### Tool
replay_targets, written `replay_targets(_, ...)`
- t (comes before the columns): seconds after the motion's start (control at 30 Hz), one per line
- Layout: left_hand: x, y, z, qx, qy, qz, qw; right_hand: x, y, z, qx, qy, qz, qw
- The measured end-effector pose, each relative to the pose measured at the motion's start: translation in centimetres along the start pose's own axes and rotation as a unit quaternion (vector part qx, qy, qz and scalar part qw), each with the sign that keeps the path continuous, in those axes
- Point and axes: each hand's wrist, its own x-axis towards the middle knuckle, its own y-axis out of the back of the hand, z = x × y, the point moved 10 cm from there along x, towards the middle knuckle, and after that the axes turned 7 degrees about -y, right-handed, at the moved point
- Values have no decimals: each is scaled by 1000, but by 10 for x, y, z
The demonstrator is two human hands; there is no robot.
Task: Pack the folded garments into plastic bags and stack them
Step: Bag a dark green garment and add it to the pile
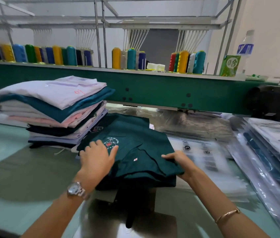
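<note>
A folded dark green garment [135, 148] with a white and red embroidered crest lies in the middle of the table. My left hand [97, 157] rests flat on its left part, fingers straight, thumb beside the crest. My right hand [180, 163] grips the garment's right near edge, fingers over the top and the rest underneath. A tall stack of folded garments [57, 110] in white, teal, pink and navy stands to the left. Empty plastic bags [204, 152] lie flat to the right of the green garment. A pile of bagged garments [273, 152] slopes along the far right.
A green machine beam [153, 90] crosses behind the table, carrying several coloured thread cones [130, 58], a green carton [229, 66] and a water bottle [245, 47]. Crumpled clear plastic [178, 121] lies under the beam. A dark bracket [134, 203] juts out beneath the garment at the table's glossy surface [15, 169].
</note>
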Motion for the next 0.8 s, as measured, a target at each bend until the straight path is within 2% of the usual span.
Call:
replay_targets(0.07,6,-37,-41,-102,54,-74,991,-1,-2,0,4,17,-5,1000)
replay_targets(0.13,2,-76,-55,-241,66,-168,953,-2,-3,0,6,25,1,1000)
replay_targets(0.17,-3,-91,-56,-334,85,-201,917,-2,-2,0,-1,28,10,1000)
replay_targets(0.23,-17,-111,-49,-534,136,-241,799,-5,1,1,-31,29,30,999)
replay_targets(0.27,-20,-112,-45,-596,143,-243,752,-6,2,1,-51,29,35,998)
replay_targets(0.33,-18,-103,-42,-659,128,-219,708,-8,2,1,-83,38,24,996)
replay_targets(0.43,-9,-72,-32,-678,81,-169,711,-13,0,-7,-118,74,12,990)
replay_targets(0.6,-14,-23,26,-679,0,-146,719,-33,-9,-24,-203,114,10,973)
replay_targets(0.7,-29,-6,62,-686,-42,-153,710,-45,-6,-36,-277,145,61,948)
replay_targets(0.8,-45,4,97,-684,-87,-161,706,-57,0,-46,-295,159,92,938)
